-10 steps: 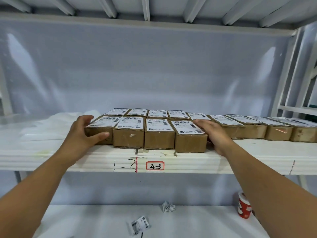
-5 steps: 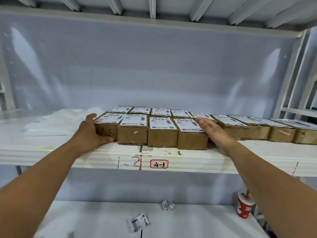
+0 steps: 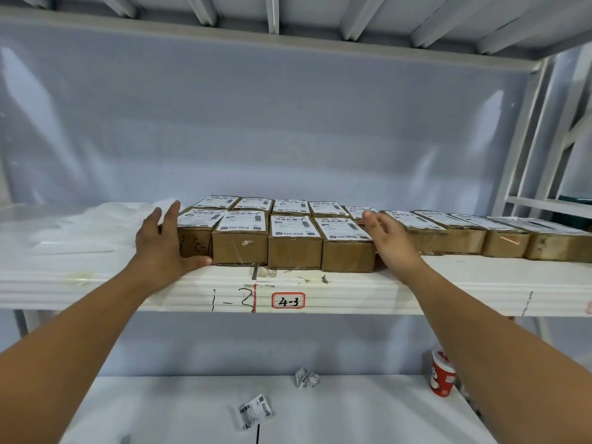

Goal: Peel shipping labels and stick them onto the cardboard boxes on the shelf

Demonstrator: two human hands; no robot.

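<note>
Both hands reach up to a block of cardboard boxes and bracket it from either side. Left hand (image 3: 162, 248) lies flat, fingers straight, against the left wall of the leftmost front box (image 3: 194, 246). Its thumb stretches along the foot of that box's front face, and it grips nothing. Right hand (image 3: 392, 240) is likewise spread, fingers straight and pointing away from the person, palm turned toward the right wall of the fourth front box (image 3: 347, 254). Whether the palm actually touches the cardboard cannot be told; it holds nothing.

Between the hands the four front boxes stand side by side and touching, with a second row of five just behind them. Every box top carries a white shipping label (image 3: 293, 225) printed with barcodes. Beyond the right hand, further boxes (image 3: 464, 240) run in a single line off to the right, each labelled on top as well.

Outward of the left hand, a heap of clear plastic bags (image 3: 80, 229) lies on the same white shelf (image 3: 448, 283). On the shelf's front lip, below and between the hands, a red-framed tag (image 3: 288, 300) reads 4-3. A handwritten mark (image 3: 230, 301) sits just to its left, beside a red line.

Under the forearms, the lower shelf (image 3: 352, 411) bears a crumpled paper (image 3: 306, 377) and a loose label (image 3: 254, 411) lying flat. A red cup (image 3: 442, 376) stands close beneath the right forearm.
</note>
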